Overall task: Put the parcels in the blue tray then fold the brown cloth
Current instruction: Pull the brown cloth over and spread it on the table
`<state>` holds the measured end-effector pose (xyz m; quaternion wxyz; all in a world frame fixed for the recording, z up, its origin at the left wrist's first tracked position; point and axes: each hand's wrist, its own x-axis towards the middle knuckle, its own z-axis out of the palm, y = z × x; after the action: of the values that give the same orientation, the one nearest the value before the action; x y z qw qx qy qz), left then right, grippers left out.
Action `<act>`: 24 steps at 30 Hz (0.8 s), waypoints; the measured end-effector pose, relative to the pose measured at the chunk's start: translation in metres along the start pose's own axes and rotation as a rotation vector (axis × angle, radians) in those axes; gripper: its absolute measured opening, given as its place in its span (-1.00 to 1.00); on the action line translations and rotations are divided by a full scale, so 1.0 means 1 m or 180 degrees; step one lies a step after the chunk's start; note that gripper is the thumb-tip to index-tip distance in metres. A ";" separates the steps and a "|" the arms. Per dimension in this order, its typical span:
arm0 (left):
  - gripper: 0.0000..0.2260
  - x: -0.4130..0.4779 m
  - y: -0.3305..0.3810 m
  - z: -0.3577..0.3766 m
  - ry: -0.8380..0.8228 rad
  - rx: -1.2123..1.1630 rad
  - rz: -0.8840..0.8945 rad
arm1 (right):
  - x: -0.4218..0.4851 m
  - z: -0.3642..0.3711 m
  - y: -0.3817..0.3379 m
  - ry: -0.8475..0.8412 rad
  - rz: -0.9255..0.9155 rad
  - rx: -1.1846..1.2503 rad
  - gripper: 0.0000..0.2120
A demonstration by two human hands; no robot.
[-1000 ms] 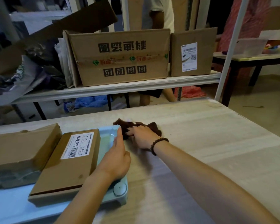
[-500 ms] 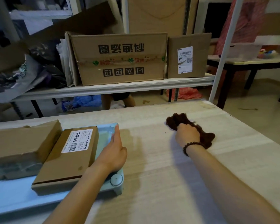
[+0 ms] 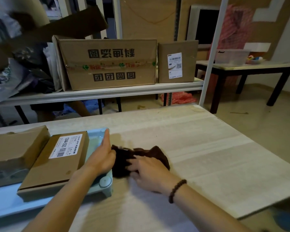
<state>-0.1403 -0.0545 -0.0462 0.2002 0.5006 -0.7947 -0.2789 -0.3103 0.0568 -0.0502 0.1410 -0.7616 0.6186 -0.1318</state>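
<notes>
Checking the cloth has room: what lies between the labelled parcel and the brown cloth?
In the head view, the left hand rests on the blue tray rim between the labelled parcel and the brown cloth.

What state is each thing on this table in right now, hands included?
Brown cloth: bunched, unfolded, beside the tray.
Labelled parcel: closed, lying in the tray.
Plain parcel: closed, left of the labelled parcel.
Blue tray: holding parcels.
Left hand: flat against the tray's rim.
Right hand: resting on the cloth.
</notes>
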 end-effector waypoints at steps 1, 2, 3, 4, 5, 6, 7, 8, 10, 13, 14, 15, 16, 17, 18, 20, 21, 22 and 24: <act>-0.26 -0.001 0.000 0.000 -0.0009 0.0012 0.0010 | -0.012 -0.004 0.006 -0.0090 -0.0011 0.0084 -0.66; -0.25 0.000 0.000 0.000 -0.0014 0.0042 0.0028 | -0.022 -0.011 0.013 -0.0171 0.0019 0.0113 -0.60; -0.25 -0.001 -0.001 -0.001 -0.0024 0.0073 0.0033 | -0.028 -0.017 0.023 -0.0239 0.0084 0.0091 -0.54; -0.24 0.000 0.000 -0.001 -0.0042 0.0118 0.0037 | -0.032 -0.024 0.034 -0.0278 0.0203 0.0065 -0.52; -0.24 0.000 -0.001 -0.002 -0.0061 0.0181 0.0039 | -0.032 -0.031 0.045 -0.0269 0.0366 0.0036 -0.52; -0.25 0.000 -0.002 -0.002 -0.0079 0.0228 0.0043 | -0.029 -0.038 0.054 -0.0206 0.0550 -0.0028 -0.56; -0.26 0.000 -0.002 -0.004 -0.0115 0.0241 0.0040 | -0.023 -0.042 0.060 -0.0101 0.0703 -0.0137 -0.60; -0.26 -0.001 -0.004 -0.006 -0.0174 0.0245 0.0027 | -0.015 -0.043 0.062 0.0008 0.0801 -0.0224 -0.63; -0.27 -0.002 -0.004 -0.009 -0.0319 0.0265 0.0009 | 0.002 -0.035 0.056 0.0047 0.0758 -0.0319 -0.64; -0.28 0.001 0.004 -0.012 -0.0460 0.0776 -0.0097 | 0.024 -0.020 0.039 -0.0291 0.0345 -0.0216 -0.60; -0.32 0.003 0.011 -0.012 -0.0380 0.1169 -0.0066 | 0.026 -0.022 0.036 -0.0347 0.0310 0.0021 -0.59; -0.41 0.004 0.020 -0.010 -0.0207 0.1533 0.0088 | 0.025 -0.029 0.035 -0.0346 0.0356 0.0378 -0.60; -0.53 0.006 0.028 -0.008 0.0012 0.1720 0.0291 | 0.023 -0.037 0.036 -0.0214 0.0431 0.0747 -0.62; -0.63 0.008 0.038 -0.005 0.0228 0.1721 0.0474 | 0.021 -0.045 0.040 0.0118 0.0526 0.0974 -0.64; -0.70 0.010 0.046 -0.002 0.0407 0.1592 0.0601 | 0.018 -0.054 0.047 0.0557 0.0710 0.0924 -0.65; -0.74 0.015 0.057 0.004 0.0431 0.1357 0.0564 | 0.012 -0.069 0.061 0.1079 0.1439 0.0260 -0.63; -0.73 0.017 0.060 0.008 0.0281 0.1411 0.0437 | 0.008 -0.074 0.067 0.0962 0.1819 -0.0030 -0.63; -0.70 0.019 0.062 0.012 0.0082 0.1532 0.0244 | 0.006 -0.075 0.071 0.0706 0.2088 -0.0093 -0.64; -0.69 0.021 0.063 0.018 -0.0172 0.1575 -0.0091 | 0.006 -0.069 0.075 0.0352 0.2221 0.0132 -0.71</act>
<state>-0.2028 -0.0470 -0.0183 0.0462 0.5380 -0.8367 -0.0919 -0.4025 0.0333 -0.0146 0.1593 -0.4932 0.8454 -0.1292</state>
